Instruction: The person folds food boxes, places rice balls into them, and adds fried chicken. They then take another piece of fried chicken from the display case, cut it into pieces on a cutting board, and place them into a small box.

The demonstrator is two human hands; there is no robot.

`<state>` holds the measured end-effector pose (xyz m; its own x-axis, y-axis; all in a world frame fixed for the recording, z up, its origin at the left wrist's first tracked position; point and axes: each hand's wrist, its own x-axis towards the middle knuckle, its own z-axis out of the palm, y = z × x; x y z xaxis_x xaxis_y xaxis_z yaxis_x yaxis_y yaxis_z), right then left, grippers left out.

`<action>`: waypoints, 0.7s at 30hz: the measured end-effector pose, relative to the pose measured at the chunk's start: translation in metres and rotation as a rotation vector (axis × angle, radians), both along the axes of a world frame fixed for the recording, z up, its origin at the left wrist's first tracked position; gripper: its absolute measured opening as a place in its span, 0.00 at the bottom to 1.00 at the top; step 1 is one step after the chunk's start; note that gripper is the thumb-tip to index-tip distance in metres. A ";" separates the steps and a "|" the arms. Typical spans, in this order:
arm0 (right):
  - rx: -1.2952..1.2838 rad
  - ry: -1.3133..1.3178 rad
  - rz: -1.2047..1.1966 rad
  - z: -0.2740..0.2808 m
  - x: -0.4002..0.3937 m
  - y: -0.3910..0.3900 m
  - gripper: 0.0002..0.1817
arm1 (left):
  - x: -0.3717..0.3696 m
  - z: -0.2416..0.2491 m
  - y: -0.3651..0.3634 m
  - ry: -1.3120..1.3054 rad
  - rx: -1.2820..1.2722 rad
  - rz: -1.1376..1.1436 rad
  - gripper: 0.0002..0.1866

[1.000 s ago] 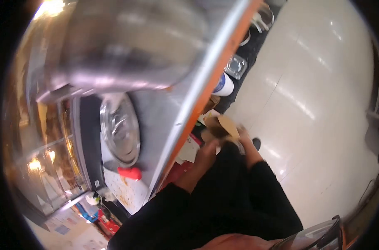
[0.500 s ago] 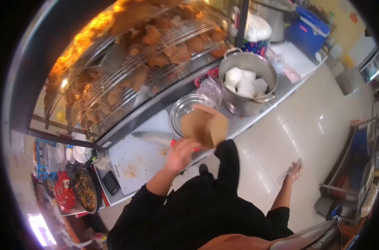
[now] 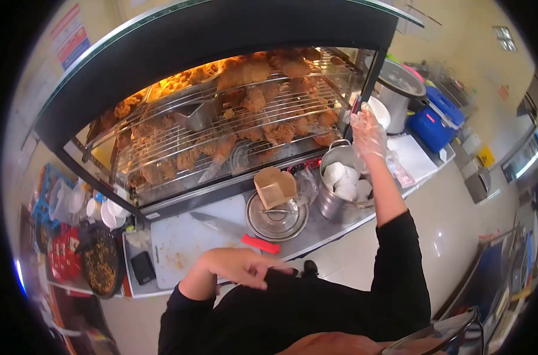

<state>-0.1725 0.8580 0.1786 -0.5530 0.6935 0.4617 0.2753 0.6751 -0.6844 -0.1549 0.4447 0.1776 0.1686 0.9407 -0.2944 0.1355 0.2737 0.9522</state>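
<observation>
My left hand (image 3: 236, 267) is bare and hovers in front of my body, fingers loosely bent and apart, holding nothing. It is nearest to the red-handled knife (image 3: 260, 242), whose blade lies on the white cutting board (image 3: 189, 236). My right hand (image 3: 369, 135), in a clear plastic glove, is raised by the right post of the heated display case (image 3: 221, 35), fingers stretched upward. A white tub (image 3: 380, 112) shows just behind it. An unfolded-top brown paper box (image 3: 275, 188) rests on a round metal lid (image 3: 276, 220) between my hands.
Fried chicken (image 3: 279, 131) lies on wire racks inside the case. A steel pot (image 3: 337, 204) holds white bundles. Farther right stand a large pot (image 3: 399, 83) and a blue cooler (image 3: 436, 121). At left, a dark pan (image 3: 102, 266) of brown bits sits near a black box (image 3: 143, 267).
The paper box, earlier by my left hand, now stands on the metal lid. My left hand has drawn back. My gloved right hand has swung up from low at the right to the case's post.
</observation>
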 end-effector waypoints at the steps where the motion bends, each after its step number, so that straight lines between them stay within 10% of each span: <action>1: 0.028 0.107 0.078 -0.016 -0.016 0.015 0.25 | 0.009 0.002 0.012 0.056 -0.060 -0.108 0.13; 5: -0.047 0.158 0.095 -0.016 -0.044 0.019 0.26 | 0.024 -0.031 0.058 -0.318 0.119 0.207 0.11; 9: -0.201 0.105 0.123 -0.005 -0.047 0.009 0.26 | 0.041 0.030 0.183 -0.118 0.759 0.405 0.23; 11: -0.193 -0.046 0.170 -0.002 -0.046 0.003 0.26 | 0.084 0.089 0.228 0.009 0.962 -0.052 0.29; 13: 0.356 0.038 0.436 -0.023 -0.045 0.008 0.22 | 0.118 0.072 0.253 0.033 1.086 -0.334 0.28; 15: -0.289 -0.050 1.040 -0.010 -0.031 0.006 0.20 | 0.106 0.082 0.240 0.029 1.053 -0.381 0.23; 18: 0.689 -0.362 0.768 0.050 -0.026 0.007 0.16 | 0.086 0.075 0.204 0.017 0.935 -0.452 0.20; 21: 0.584 -0.126 0.556 0.094 -0.055 0.029 0.19 | 0.071 0.030 0.144 -0.128 0.779 -0.171 0.21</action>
